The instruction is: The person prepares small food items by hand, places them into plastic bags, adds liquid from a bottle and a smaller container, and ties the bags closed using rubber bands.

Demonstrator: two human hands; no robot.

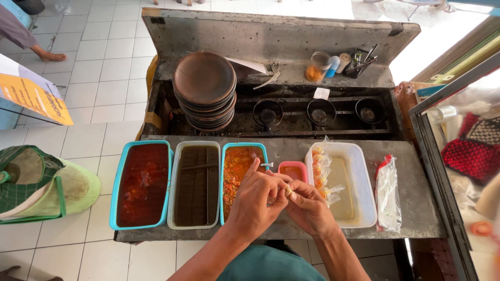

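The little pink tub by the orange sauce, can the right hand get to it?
Probably yes. The right hand is just in front of the little pink tub, with nothing between them, though its fingers are busy with something small.

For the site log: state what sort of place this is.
Probably a street food stall: long plastic tubs of red and brown sauces, a stack of round brown clay plates, three small black burners in a grey metal cart.

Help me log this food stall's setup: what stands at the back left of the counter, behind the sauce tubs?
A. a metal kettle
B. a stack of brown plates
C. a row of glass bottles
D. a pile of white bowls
B: a stack of brown plates stands behind the red sauce tub and the dark sauce tub.
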